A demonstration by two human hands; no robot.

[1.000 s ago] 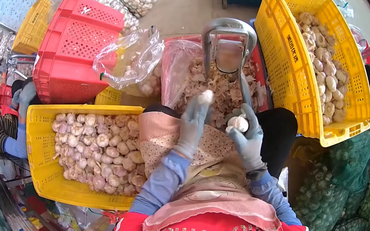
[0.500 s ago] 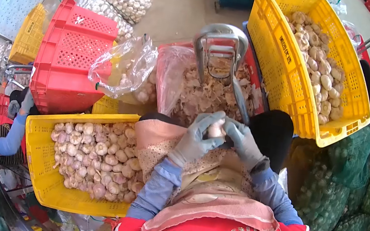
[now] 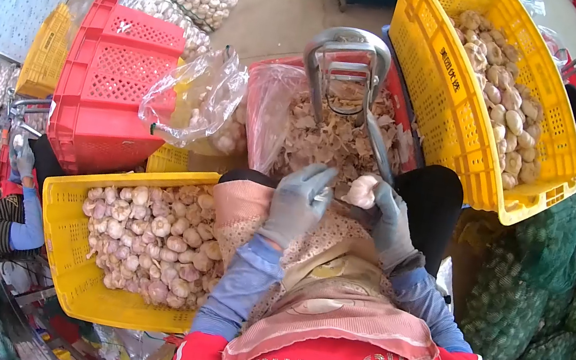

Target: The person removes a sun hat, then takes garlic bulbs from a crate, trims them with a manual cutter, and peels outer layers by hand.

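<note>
A whitish garlic bulb point(image 3: 360, 192) is pinched between the thumb and fingers of my right hand point(image 3: 392, 225), over my lap. To its left, my left hand point(image 3: 298, 203) is closed, its fingers bent together, apart from the bulb. A small pale bit shows at its fingertips, too small to name. Both hands wear grey gloves. Just beyond them, a red crate point(image 3: 256, 136) lined with clear plastic holds dry garlic skins point(image 3: 340, 147). A metal frame with a curved top point(image 3: 352, 35) stands over these peelings.
By my left leg a yellow crate point(image 3: 59, 278) holds many garlic bulbs. Another yellow crate point(image 3: 426, 96), tilted, has browner bulbs at the right. Stacked red crates point(image 3: 115, 88) and a clear bag point(image 3: 198, 99) stand front left. Green net sacks point(image 3: 512, 304) lie right; a co-worker point(image 3: 7, 223) sits left.
My hands have drawn apart. Both were at the bulb before; now the right hand alone holds it, and the left hand has moved away to the left.
</note>
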